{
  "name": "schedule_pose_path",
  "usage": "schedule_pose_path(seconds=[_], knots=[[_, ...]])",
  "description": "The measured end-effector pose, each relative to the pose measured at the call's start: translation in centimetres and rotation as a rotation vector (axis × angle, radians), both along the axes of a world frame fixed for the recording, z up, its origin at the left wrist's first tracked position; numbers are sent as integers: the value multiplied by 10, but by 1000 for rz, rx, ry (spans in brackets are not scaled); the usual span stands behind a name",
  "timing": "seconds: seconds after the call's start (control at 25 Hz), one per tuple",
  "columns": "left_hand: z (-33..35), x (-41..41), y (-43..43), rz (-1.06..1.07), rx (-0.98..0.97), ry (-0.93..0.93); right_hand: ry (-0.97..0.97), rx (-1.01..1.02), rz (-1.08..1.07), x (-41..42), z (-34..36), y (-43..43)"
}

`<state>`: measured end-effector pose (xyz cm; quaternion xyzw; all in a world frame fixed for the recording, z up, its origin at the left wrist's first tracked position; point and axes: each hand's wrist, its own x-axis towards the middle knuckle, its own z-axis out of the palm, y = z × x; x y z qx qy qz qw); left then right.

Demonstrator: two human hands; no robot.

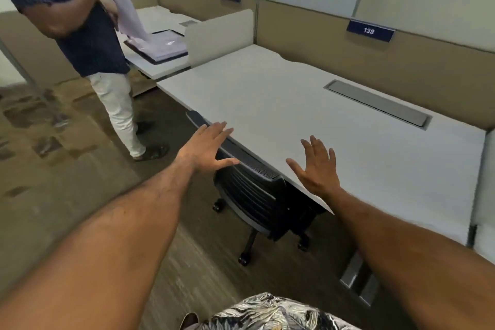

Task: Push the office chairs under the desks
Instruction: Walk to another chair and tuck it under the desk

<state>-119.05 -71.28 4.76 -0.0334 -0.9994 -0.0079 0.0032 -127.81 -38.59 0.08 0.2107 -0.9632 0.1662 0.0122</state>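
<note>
A black mesh-backed office chair point(249, 195) on castors stands tucked against the front edge of the white desk point(334, 120), its seat hidden beneath the top. My left hand point(207, 146) hovers with fingers spread over the top of the chair's backrest; I cannot tell whether it touches. My right hand point(314, 166) is held open, palm down, above the desk's front edge to the right of the chair, holding nothing.
A person in a dark shirt and white trousers point(107, 94) stands at the left, handling papers over an open folder point(158, 47) on the neighbouring desk. Beige partitions carry labels 137 and 138 point(369, 31). A grey cable tray point(377, 103) is set into the desk. Patterned carpet lies at the left.
</note>
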Motion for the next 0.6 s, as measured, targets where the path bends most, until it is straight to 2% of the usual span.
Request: schedule_pose_path(seconds=[0.2, 0.32, 0.44, 0.6], knots=[[-20, -45, -35, -152, 23, -99, -92, 2, -79, 12, -2, -52], [-25, -67, -62, -215, 26, -151, -73, 8, -115, 24, 0, -90], [-34, -84, -79, -247, 40, -209, -70, 29, -173, 31, -2, -118], [-59, -86, -89, -247, 43, -286, -189, 110, -267, 51, -17, -147]])
